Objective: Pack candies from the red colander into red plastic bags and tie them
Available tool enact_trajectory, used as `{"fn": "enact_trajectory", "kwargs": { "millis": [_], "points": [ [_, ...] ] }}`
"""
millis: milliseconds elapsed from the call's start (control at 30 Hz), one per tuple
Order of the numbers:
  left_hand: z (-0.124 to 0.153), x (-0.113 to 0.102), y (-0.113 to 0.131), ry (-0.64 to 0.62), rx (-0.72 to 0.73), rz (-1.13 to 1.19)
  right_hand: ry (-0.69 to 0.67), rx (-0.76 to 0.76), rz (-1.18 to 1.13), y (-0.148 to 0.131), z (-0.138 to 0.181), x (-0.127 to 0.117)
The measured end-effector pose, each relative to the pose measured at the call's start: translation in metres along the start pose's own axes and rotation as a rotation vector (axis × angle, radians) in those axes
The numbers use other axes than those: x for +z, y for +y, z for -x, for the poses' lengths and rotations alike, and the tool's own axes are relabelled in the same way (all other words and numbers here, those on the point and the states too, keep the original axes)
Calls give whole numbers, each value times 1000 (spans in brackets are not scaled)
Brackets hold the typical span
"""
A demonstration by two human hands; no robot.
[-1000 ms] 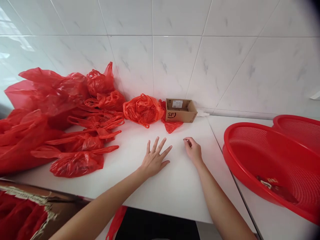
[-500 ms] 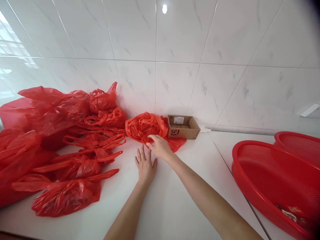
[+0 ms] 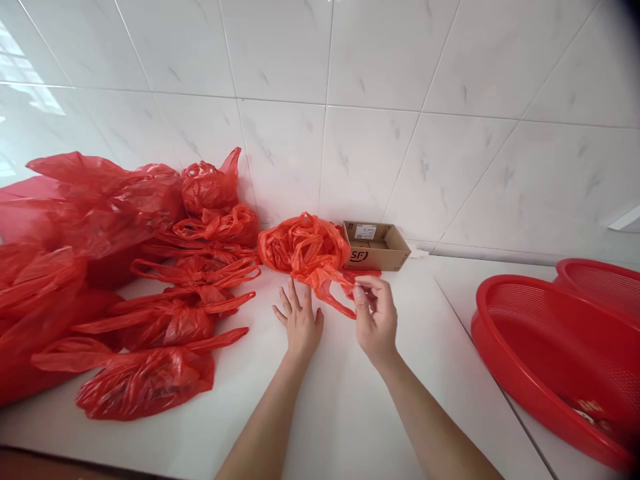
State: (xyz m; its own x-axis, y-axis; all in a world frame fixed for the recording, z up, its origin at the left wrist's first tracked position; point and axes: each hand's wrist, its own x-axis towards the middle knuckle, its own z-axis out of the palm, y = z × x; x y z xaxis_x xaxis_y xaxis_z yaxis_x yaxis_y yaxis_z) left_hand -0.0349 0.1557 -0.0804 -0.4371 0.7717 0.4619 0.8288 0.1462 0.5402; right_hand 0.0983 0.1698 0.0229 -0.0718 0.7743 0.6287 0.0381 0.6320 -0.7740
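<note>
A crumpled heap of thin red plastic bags (image 3: 300,245) lies against the tiled wall. My right hand (image 3: 377,317) pinches the handle of one red plastic bag (image 3: 327,279), stretching it out from the heap toward the right. Flat on the white tabletop (image 3: 345,400), my left hand (image 3: 303,327) rests with its fingers spread just in front of the heap. Its fingertips are close to the pulled bag; whether they touch it I cannot tell.
Several filled red bags (image 3: 150,383) with loose handles line the left side. Behind the heap's right end stands a small open cardboard box (image 3: 383,257). Two red perforated plastic baskets (image 3: 515,333) occupy the right, with small items inside the nearer one.
My right hand has closed on a bag handle and drawn it right and toward me, out of the heap. My left hand stays spread on the table. The view has tilted slightly.
</note>
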Motion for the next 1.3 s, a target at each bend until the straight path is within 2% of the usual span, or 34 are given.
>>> {"fn": "enact_trajectory", "kwargs": {
  "millis": [67, 133, 267, 367, 467, 567, 600, 633, 700, 767, 800, 833, 900, 967, 1033, 1167, 1300],
  "points": [
    [2, 0, 1, -5, 1, 21, 62, 160, -88, -11, 13, -23],
    [3, -3, 3, -7, 3, 60, 90, 237, -101, -16, 24, -47],
    [3, -20, 13, 18, -33, 193, -56, 339, 18, -14, 49, -94],
    [13, -38, 28, -2, -31, 311, -142, 444, 95, -7, 73, -118],
    [36, -43, 48, -168, 38, 378, -221, 490, 84, -5, 98, -127],
    [58, -33, 58, -355, 34, 394, -356, 521, 47, -3, 117, -130],
    [62, -29, 57, -387, 8, 396, -355, 533, 59, 0, 120, -132],
    [63, -26, 54, -402, -25, 398, -305, 544, 88, 5, 122, -137],
    [61, -26, 41, -383, -91, 400, -88, 564, 176, 19, 124, -155],
    [55, -35, 24, -322, -149, 392, 152, 568, 266, 33, 124, -179],
    [52, -42, 17, -284, -178, 382, 222, 566, 304, 39, 124, -191],
    [51, -50, 10, -249, -203, 371, 254, 560, 335, 43, 125, -202],
    [51, -64, 6, -204, -239, 353, 232, 551, 366, 45, 127, -214],
    [55, -73, 14, -195, -236, 358, 155, 554, 339, 40, 127, -213],
    [60, -73, 29, -219, -194, 375, 98, 541, 302, 30, 123, -202],
    [61, -55, 57, -288, -121, 360, -6, 470, 288, 7, 113, -175],
    [56, -39, 60, -359, -89, 337, -343, 468, 226, -14, 114, -174]
  ]
}}
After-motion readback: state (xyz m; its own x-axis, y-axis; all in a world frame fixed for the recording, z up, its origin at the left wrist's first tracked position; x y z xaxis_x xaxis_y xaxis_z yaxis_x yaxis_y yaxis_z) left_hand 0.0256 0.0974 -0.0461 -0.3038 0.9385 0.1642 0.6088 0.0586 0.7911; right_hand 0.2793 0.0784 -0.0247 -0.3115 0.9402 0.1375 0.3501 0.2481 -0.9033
